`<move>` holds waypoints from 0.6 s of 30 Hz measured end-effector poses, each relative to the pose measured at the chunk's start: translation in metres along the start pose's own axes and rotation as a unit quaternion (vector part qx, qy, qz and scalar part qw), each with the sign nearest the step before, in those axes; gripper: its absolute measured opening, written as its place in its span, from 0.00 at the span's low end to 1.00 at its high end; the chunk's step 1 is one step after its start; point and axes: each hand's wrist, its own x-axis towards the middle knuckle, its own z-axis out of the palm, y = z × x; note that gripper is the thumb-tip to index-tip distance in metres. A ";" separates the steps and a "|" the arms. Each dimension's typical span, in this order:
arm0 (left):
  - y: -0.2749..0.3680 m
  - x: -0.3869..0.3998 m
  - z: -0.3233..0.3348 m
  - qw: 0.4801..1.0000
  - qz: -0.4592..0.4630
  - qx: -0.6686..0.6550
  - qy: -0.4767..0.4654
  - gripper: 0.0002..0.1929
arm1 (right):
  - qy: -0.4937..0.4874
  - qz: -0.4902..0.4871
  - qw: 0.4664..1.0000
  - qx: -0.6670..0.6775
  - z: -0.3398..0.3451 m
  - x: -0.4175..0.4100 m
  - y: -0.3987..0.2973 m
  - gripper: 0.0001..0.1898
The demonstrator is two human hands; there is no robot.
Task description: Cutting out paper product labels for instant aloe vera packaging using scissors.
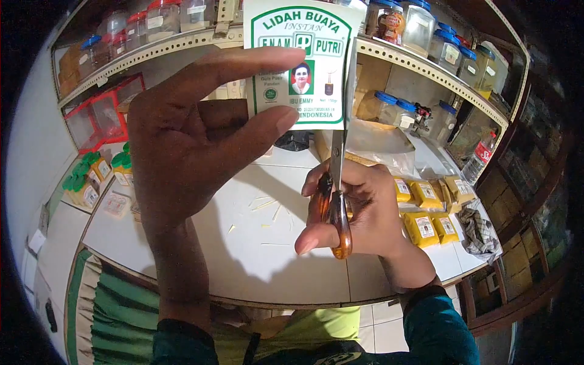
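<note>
My left hand pinches a white paper label with a green printed border between thumb and fingers, held up close to the camera. The label bears writing and a small portrait. In my right hand is a pair of scissors with amber-brown plastic handles, pointing upward. The steel blades run along the label's right edge, one on each side of the paper as far as I can see. Below, thin paper offcuts lie scattered on the white tiled tabletop.
Yellow powder packets and a crumpled checked cloth lie at right, near a plastic bottle. Green-capped jars and a stack of labels sit at left. Metal shelves with lidded jars stand behind.
</note>
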 end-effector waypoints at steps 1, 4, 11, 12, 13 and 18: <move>0.000 0.000 -0.001 1.000 0.015 0.006 -0.007 0.23 | 0.004 0.007 1.000 0.011 0.001 0.000 0.000 0.31; 0.002 -0.001 -0.001 1.000 -0.010 0.007 0.005 0.22 | 0.012 0.020 0.999 0.030 0.003 0.000 0.001 0.30; 0.004 0.000 0.003 0.999 -0.033 -0.005 0.002 0.22 | 0.020 0.026 0.999 0.041 0.001 0.003 -0.004 0.23; 0.004 -0.001 0.004 0.999 -0.047 -0.011 -0.006 0.22 | 0.021 0.027 0.999 0.042 0.000 0.003 -0.005 0.23; 0.004 -0.001 0.006 0.998 -0.061 -0.018 -0.014 0.22 | 0.020 0.050 0.997 0.054 -0.001 0.003 -0.007 0.23; 0.008 0.000 0.011 0.997 -0.067 -0.032 -0.001 0.22 | 0.030 0.016 0.999 0.040 -0.001 0.004 -0.006 0.25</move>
